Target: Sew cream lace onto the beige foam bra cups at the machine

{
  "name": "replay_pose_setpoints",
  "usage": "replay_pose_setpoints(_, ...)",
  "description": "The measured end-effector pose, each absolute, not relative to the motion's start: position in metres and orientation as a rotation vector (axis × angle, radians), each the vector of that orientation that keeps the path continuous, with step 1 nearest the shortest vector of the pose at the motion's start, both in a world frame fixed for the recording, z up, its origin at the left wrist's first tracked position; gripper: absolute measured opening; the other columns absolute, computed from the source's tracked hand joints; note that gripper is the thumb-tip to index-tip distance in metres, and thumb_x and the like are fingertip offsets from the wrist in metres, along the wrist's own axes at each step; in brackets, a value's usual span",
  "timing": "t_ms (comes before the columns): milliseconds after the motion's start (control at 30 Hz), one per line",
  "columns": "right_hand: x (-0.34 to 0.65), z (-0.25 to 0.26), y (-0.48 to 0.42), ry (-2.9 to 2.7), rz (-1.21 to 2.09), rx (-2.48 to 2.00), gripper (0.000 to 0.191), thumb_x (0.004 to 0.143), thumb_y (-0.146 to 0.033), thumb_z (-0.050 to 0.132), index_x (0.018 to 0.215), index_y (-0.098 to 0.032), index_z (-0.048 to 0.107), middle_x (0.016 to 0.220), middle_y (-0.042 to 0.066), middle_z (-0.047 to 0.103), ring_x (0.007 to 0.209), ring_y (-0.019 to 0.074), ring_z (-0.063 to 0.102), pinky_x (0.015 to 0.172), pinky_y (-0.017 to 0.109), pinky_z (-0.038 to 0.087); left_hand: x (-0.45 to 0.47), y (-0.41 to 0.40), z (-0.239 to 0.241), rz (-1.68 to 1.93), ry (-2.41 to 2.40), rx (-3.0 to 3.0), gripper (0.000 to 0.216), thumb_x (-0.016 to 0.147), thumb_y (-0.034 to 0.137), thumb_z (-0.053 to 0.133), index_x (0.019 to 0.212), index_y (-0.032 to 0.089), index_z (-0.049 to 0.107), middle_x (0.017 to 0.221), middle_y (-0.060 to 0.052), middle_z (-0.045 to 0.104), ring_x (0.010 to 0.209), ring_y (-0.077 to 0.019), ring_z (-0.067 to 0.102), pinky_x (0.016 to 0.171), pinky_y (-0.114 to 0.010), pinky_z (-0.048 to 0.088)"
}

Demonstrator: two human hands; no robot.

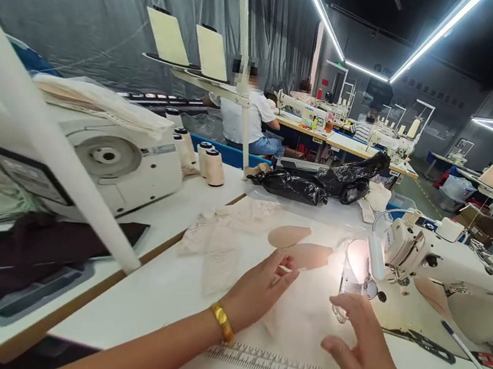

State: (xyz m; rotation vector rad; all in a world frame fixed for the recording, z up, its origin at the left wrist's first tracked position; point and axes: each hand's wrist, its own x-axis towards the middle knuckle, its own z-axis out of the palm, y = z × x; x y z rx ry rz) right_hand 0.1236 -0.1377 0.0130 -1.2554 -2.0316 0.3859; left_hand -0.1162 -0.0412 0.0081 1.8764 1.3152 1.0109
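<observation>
My left hand (pixel 259 288), with a gold bracelet (pixel 222 322) at the wrist, is over the middle of the white table with its fingers curled toward the thumb. A small pale bit shows at its fingertips, too blurred to name. Just beyond it lie two beige fabric pieces (pixel 289 236), rounded at one end. My right hand (pixel 359 344) is open, thumb and fingers apart, in front of the sewing machine's (pixel 407 245) lit needle area. Between my hands the table looks covered by a pale sheer fabric (pixel 283 324), its edges hard to make out.
Pale lace fabric (pixel 227 238) lies to the left. A ruler strip (pixel 285 367) runs along the front edge. Black plastic bags (pixel 294 186) and thread cones (pixel 214 168) stand behind. A white pole (pixel 54 138) slants across the left; a pen (pixel 473 359) lies right. Other people sit at machines beyond.
</observation>
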Motion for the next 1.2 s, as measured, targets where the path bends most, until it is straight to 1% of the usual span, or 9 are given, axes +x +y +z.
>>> replay_pose_setpoints(167, 0.116, 0.007, -0.147, -2.331, 0.355, -1.152, 0.078, 0.086, -0.038, 0.081, 0.151, -0.031, 0.04, 0.144, 0.011, 0.056, 0.135, 0.0324, 0.049, 0.114, 0.053, 0.046, -0.143, -0.045, 0.011, 0.893, 0.991, 2.321, 0.054, 0.097, 0.048, 0.056, 0.145, 0.025, 0.045, 0.149, -0.014, 0.053, 0.136, -0.0316, 0.051, 0.111, -0.052, 0.044)
replay_pose_setpoints(300, 0.102, -0.003, -0.134, -2.198, 0.376, -1.188, 0.066, 0.094, -0.012, 0.062, 0.152, -0.028, 0.037, 0.135, 0.011, 0.06, 0.121, 0.0275, 0.058, 0.104, 0.048, 0.054, -0.148, -0.048, 0.014, 0.55, 0.797, 2.559, 0.08, 0.083, 0.034, 0.074, 0.154, 0.029, 0.037, 0.158, -0.012, 0.045, 0.149, -0.0354, 0.035, 0.118, -0.056, 0.034)
replay_pose_setpoints(433, 0.099, 0.0, -0.122, -2.084, 0.568, -1.225, 0.054, 0.095, -0.009, 0.055, 0.144, -0.031, 0.048, 0.133, 0.007, 0.06, 0.12, 0.0238, 0.059, 0.102, 0.042, 0.054, -0.137, -0.041, 0.013, 0.447, 0.869, 2.531, 0.05, 0.082, 0.015, 0.064, 0.13, 0.025, 0.059, 0.13, -0.005, 0.068, 0.128, -0.0303, 0.057, 0.11, -0.049, 0.041)
replay_pose_setpoints(567, 0.1, 0.006, -0.119, -2.054, 0.738, -1.265, 0.055, 0.088, -0.014, 0.069, 0.138, -0.032, 0.054, 0.137, 0.005, 0.058, 0.125, 0.0243, 0.056, 0.106, 0.04, 0.05, -0.127, -0.031, 0.012, 0.412, 0.859, 2.562, 0.017, 0.089, 0.019, 0.058, 0.101, 0.023, 0.069, 0.098, -0.002, 0.073, 0.101, -0.0267, 0.066, 0.1, -0.047, 0.04)
replay_pose_setpoints(733, 0.091, 0.004, -0.115, -1.94, 0.842, -1.237, 0.057, 0.084, -0.02, 0.076, 0.136, -0.031, 0.055, 0.129, 0.005, 0.064, 0.118, 0.0258, 0.059, 0.102, 0.041, 0.048, -0.121, -0.029, 0.02, 0.47, 0.888, 2.37, 0.041, 0.102, 0.042, 0.04, 0.07, 0.02, 0.055, 0.069, -0.001, 0.067, 0.073, -0.021, 0.062, 0.079, -0.035, 0.044)
replay_pose_setpoints(833, 0.086, 0.006, -0.112, -1.67, 1.082, -1.227, 0.024, 0.098, -0.041, 0.061, 0.116, -0.025, 0.061, 0.103, 0.004, 0.072, 0.093, 0.0212, 0.066, 0.083, 0.034, 0.052, -0.117, -0.031, 0.026, 0.527, 0.882, 2.18, 0.044, 0.101, 0.046, 0.039, 0.069, 0.02, 0.056, 0.069, -0.001, 0.066, 0.074, -0.0196, 0.063, 0.075, -0.031, 0.046)
replay_pose_setpoints(967, 0.083, 0.008, -0.112, -1.312, 1.329, -1.178, 0.045, 0.094, -0.065, 0.058, 0.086, -0.02, 0.059, 0.066, 0.001, 0.067, 0.063, 0.0161, 0.062, 0.061, 0.027, 0.047, -0.111, -0.037, 0.031, 0.684, 0.88, 1.87, 0.041, 0.095, 0.054, 0.045, 0.081, 0.019, 0.06, 0.08, -0.003, 0.07, 0.07, -0.0168, 0.064, 0.063, -0.026, 0.046)
replay_pose_setpoints(1100, 0.086, 0.009, -0.116, -1.076, 1.631, -0.967, 0.049, 0.088, -0.067, 0.066, 0.084, -0.018, 0.064, 0.072, 0.004, 0.07, 0.061, 0.0157, 0.064, 0.05, 0.023, 0.042, -0.108, -0.042, 0.035, 0.456, 0.818, 1.602, 0.046, 0.094, 0.065, 0.042, 0.091, 0.021, 0.053, 0.054, 0.006, 0.06, 0.031, -0.0076, 0.034, 0.038, -0.021, 0.022)
replay_pose_setpoints(1200, 0.096, 0.006, -0.111, -1.008, 1.632, -0.962, 0.042, 0.083, -0.057, 0.077, 0.086, -0.017, 0.068, 0.08, 0.005, 0.071, 0.068, 0.0151, 0.067, 0.05, 0.02, 0.042, -0.106, -0.03, 0.037, 0.346, 0.831, 1.824, 0.047, 0.099, 0.06, 0.031, 0.094, 0.02, 0.055, 0.055, 0.003, 0.062, 0.032, -0.0098, 0.039, 0.036, -0.021, 0.027)
